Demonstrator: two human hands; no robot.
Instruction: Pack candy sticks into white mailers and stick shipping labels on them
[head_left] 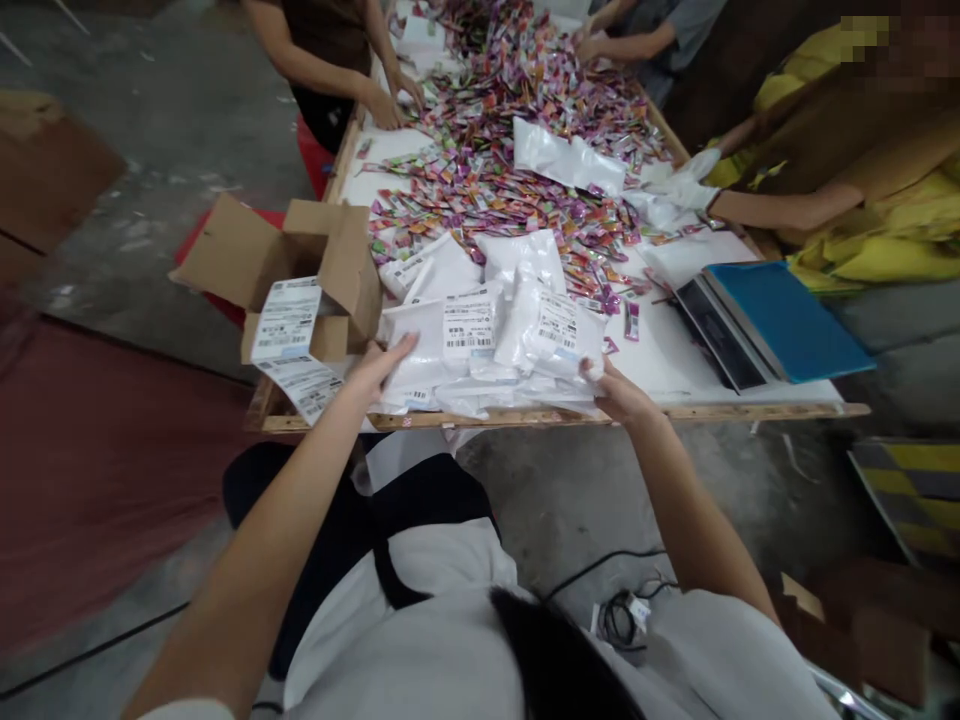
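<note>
A pile of white mailer bags with printed labels (480,330) lies at the near edge of the white table (675,370). My left hand (379,365) rests on the left end of the pile, fingers stretched flat over a bag. At the pile's right corner my right hand (615,390) has its fingers curled under the edge of a labelled bag. Both forearms reach up from the bottom of the view.
An open cardboard box (300,270) with label sheets (289,320) sits at the table's left corner. Several colourful candy sachets (525,130) cover the far table. A scale with a blue top (772,315) stands right. Other people's hands work at the far and right sides.
</note>
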